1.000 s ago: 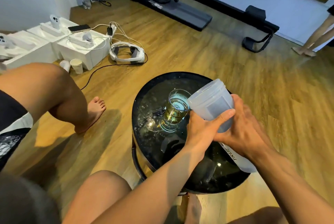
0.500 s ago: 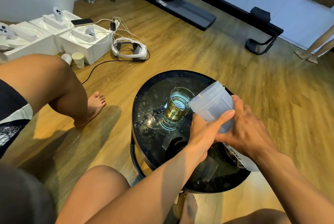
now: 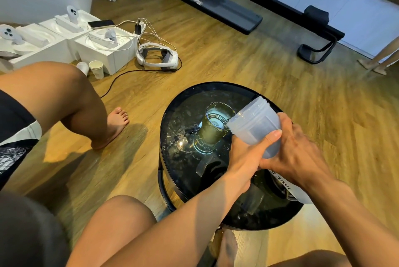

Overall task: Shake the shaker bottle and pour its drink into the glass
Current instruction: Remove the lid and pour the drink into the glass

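Note:
A translucent white shaker bottle (image 3: 255,125) with no lid is tilted toward the left, its open mouth at the rim of a clear glass (image 3: 212,132). The glass stands on a round black table (image 3: 172,107) and holds yellow-green drink, more than half full. My left hand (image 3: 246,159) grips the bottle from below, thumb across its side. My right hand (image 3: 295,156) wraps the bottle's middle from the right. The bottle's base with black lettering (image 3: 287,182) shows under my right wrist.
The tabletop is wet and glossy. Another person's bare leg and foot (image 3: 114,122) rest on the wooden floor to the left. White boxes (image 3: 103,51), a headset (image 3: 159,57), cables and a paper cup (image 3: 97,68) lie beyond. A black exercise machine (image 3: 237,12) stands at the back.
The bottle has tipped further and its mouth has reached the glass rim. The level of drink in the glass has risen. Both hands keep their hold.

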### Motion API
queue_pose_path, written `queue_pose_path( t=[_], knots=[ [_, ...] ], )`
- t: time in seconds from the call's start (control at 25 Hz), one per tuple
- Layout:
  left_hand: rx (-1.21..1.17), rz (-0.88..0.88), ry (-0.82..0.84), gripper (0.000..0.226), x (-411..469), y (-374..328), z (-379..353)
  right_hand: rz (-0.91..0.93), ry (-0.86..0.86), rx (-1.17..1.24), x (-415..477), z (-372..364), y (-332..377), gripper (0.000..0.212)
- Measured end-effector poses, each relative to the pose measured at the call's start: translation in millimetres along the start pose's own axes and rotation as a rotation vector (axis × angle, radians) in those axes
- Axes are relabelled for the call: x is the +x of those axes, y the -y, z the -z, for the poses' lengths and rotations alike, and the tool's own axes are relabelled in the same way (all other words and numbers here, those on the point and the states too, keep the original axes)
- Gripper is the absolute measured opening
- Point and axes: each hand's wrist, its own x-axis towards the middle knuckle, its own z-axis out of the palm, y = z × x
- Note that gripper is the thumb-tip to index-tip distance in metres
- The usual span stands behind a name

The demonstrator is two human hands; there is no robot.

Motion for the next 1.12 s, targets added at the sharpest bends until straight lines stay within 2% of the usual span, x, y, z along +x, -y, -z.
queue_pose_path(
  t=[1.12],
  knots=[
    [-0.047,0.015,-0.022,0.066,2.0,0.1,-0.7,0.001,0.034,-0.026,3.6,-0.6,1.4,0.116]
  ],
)
